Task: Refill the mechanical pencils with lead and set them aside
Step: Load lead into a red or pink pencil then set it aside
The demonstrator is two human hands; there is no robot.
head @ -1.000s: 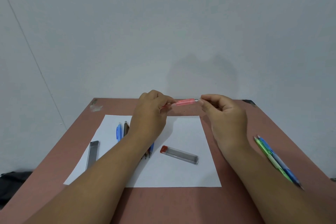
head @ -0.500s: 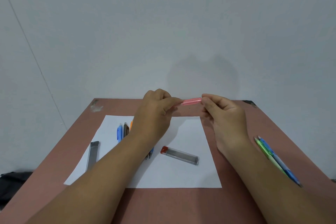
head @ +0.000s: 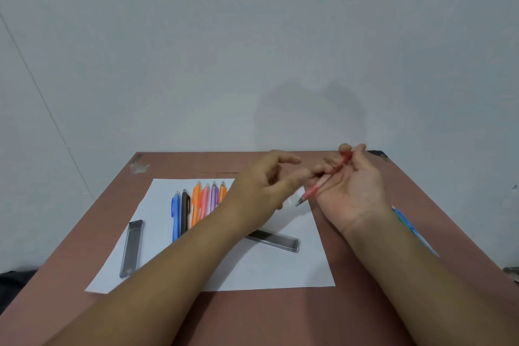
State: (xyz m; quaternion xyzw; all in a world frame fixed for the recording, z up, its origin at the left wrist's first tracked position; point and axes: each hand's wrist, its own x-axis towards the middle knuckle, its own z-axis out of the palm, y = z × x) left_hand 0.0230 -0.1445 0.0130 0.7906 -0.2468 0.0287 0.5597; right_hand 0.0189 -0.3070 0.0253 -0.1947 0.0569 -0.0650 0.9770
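Brown table [head: 280, 317]; red pencil [head: 323, 185] w/in R-hand fingers [head: 344, 149].

**Arrangement of items on the table**

A sheet of paper [head: 252, 270] is laid on the table [head: 280, 317]. A row of pencils [head: 196, 205] is set on its far left part; one lead case [head: 131, 247] is placed at the sheet's left edge, another [head: 276, 239] near its centre. Above the sheet's far right corner, a pencil [head: 323, 181] is held in the right hand [head: 354, 191], the left hand [head: 266, 185] just beside it. More pencils [head: 404, 222] are seen right of the sheet, partly hidden by the right forearm.
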